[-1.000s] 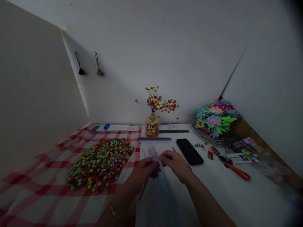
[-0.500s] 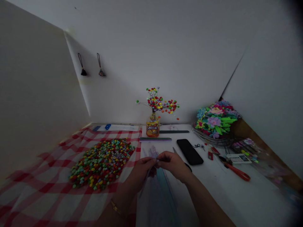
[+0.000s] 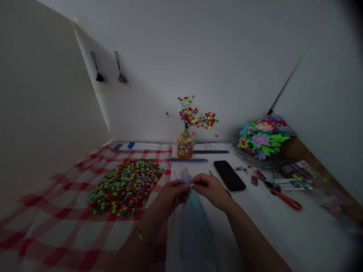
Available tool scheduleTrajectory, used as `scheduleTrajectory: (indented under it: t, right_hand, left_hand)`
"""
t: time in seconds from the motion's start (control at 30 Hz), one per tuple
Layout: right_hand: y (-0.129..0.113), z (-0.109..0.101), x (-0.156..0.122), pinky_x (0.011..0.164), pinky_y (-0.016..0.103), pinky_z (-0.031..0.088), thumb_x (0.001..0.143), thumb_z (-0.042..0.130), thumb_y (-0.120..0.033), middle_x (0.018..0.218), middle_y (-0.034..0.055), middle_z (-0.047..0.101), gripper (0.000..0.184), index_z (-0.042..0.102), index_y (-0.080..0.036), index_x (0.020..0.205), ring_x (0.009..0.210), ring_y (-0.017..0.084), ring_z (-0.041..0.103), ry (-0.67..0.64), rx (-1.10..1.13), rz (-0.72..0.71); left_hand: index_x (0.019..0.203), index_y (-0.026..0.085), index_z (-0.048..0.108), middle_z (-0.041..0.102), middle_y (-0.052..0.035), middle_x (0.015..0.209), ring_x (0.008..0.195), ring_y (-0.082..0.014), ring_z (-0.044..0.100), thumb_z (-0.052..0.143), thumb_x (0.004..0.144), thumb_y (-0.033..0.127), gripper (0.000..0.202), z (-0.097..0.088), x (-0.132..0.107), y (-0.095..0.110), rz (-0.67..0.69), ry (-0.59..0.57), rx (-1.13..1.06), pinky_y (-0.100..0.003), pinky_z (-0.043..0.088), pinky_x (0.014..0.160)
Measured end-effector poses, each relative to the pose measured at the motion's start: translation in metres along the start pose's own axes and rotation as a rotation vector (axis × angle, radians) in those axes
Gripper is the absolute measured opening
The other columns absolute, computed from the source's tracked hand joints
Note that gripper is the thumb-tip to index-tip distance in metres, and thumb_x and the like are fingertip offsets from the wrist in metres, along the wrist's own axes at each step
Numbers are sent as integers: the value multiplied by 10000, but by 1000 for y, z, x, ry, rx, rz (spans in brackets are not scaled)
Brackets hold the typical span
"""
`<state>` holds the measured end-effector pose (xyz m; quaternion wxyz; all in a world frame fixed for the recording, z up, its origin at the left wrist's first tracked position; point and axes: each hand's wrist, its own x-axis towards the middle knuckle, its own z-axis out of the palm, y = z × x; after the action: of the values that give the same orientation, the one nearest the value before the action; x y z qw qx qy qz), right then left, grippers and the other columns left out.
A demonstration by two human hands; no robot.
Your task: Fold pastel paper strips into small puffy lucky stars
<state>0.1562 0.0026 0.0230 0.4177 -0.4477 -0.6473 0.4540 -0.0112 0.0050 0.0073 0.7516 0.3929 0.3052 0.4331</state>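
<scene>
Above the middle of the table, my left hand and my right hand meet, fingertips closed in a pinch. Between them is the small folded part of a pale lilac paper strip, with a narrow length hanging beside the left fingers. Beneath the hands lie long pale lilac and blue-green strips, partly in a clear sleeve. To the left, a large pile of small folded paper stars in many colours rests on a checked cloth. The scissors by my right hand are mostly hidden.
A yellow-labelled bottle holding stems of coloured stars stands at the back, behind a strip bundle. To the right lie a black phone, orange-handled pliers and a basket of bright craft flowers. The red-and-white cloth covers the left side.
The camera view has shifted slightly, so the table appears higher. My fingers have turned a little, and the lilac fold now shows more clearly between them.
</scene>
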Motion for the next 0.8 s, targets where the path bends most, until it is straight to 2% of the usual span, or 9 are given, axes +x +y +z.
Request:
scheduleTrajectory:
  t: [0.2,0.43,0.53,0.7,0.8]
  right_hand:
    - [-11,5,-3,695,257,443,711,532,-168,749,7,613,103,590,-169,796,723,131,570,76,-106,-74]
    - [-10,9,-4,654,239,440,721,494,-136,750,5,616,139,590,-175,815,708,127,567,62,-136,-90]
    - [-9,10,-4,702,258,449,721,486,-119,773,11,619,168,601,-176,830,734,132,572,66,-144,-116]
    - [-13,8,-7,827,299,440,749,464,-103,1061,44,609,402,545,-230,1121,928,152,579,20,-157,-176]
    - [-16,7,-8,860,301,422,764,445,-87,1023,37,628,347,605,-234,1035,950,154,574,-39,-207,-254]
  left_hand:
    - [711,97,617,575,-22,592,458,-82,489,637,709,347,252,2,-2,1,-7,-28,54,-229,338,466]
    - [673,113,602,569,-8,593,454,-81,479,686,653,304,210,0,0,0,-38,-11,50,-230,320,462]
    - [688,120,602,563,-1,583,456,-80,477,697,642,306,213,0,0,1,-49,-19,44,-229,311,465]
    - [701,128,592,557,1,569,444,-78,463,708,629,278,203,2,-3,1,-82,-41,32,-227,269,441]
    - [691,129,581,525,18,538,428,-71,445,710,626,261,195,3,-4,3,-106,-44,33,-220,236,428]
